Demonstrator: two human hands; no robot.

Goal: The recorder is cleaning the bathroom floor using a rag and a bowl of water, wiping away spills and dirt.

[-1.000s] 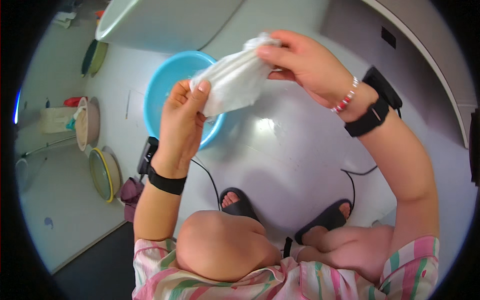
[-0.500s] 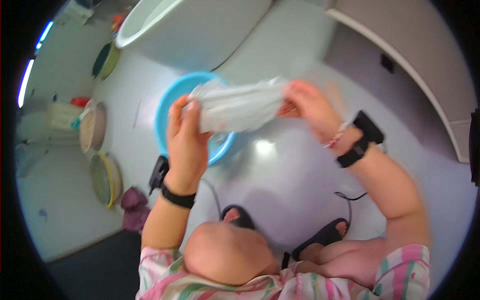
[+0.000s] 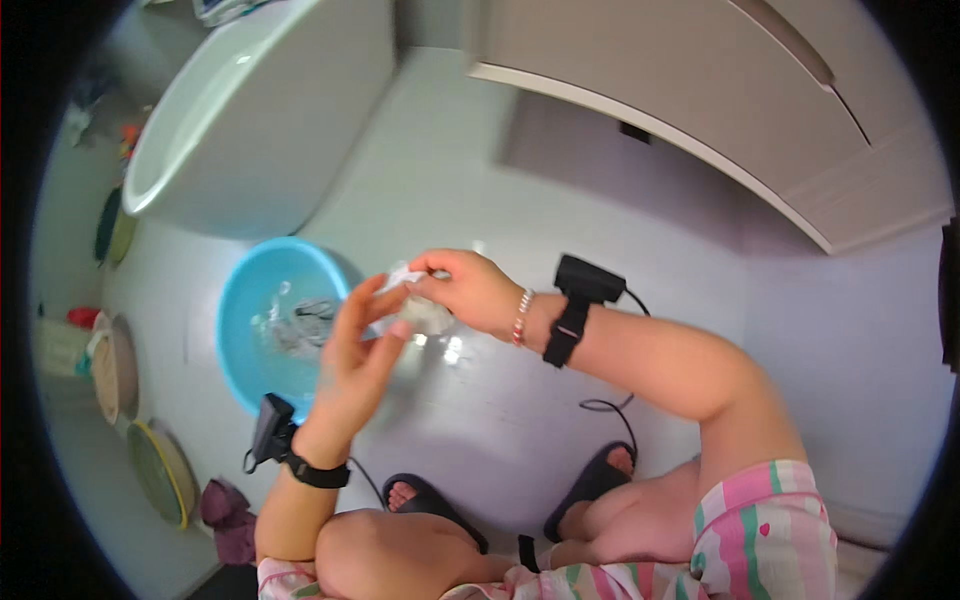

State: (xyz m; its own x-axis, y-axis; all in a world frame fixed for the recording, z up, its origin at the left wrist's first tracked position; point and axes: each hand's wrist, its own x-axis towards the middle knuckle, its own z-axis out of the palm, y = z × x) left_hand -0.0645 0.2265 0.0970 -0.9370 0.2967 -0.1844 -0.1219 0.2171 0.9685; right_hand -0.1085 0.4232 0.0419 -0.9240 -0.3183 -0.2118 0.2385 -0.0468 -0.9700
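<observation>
My right hand (image 3: pixel 466 290) pinches a bunched white cloth (image 3: pixel 412 300) just right of a blue basin (image 3: pixel 240 300) that holds water. My left hand (image 3: pixel 356 360) is raised beside it, fingers spread, its fingertips touching the cloth's lower left edge. Most of the cloth is hidden between the two hands. Both wrists carry black strapped devices, and the right wrist also wears a bead bracelet. I squat over the pale wet floor, with my knees and black sandals (image 3: pixel 590 480) at the bottom of the view.
A large pale tub (image 3: pixel 260 110) stands behind the basin. Grey cabinets (image 3: pixel 700 90) run along the upper right. Several round basins (image 3: pixel 150 470) lean at the left wall, with a dark red cloth (image 3: pixel 228 510) on the floor near them.
The cloth was stretched wide between both hands; now it is bunched small in my right hand and held lower. The view has tilted up, showing more tub and cabinets.
</observation>
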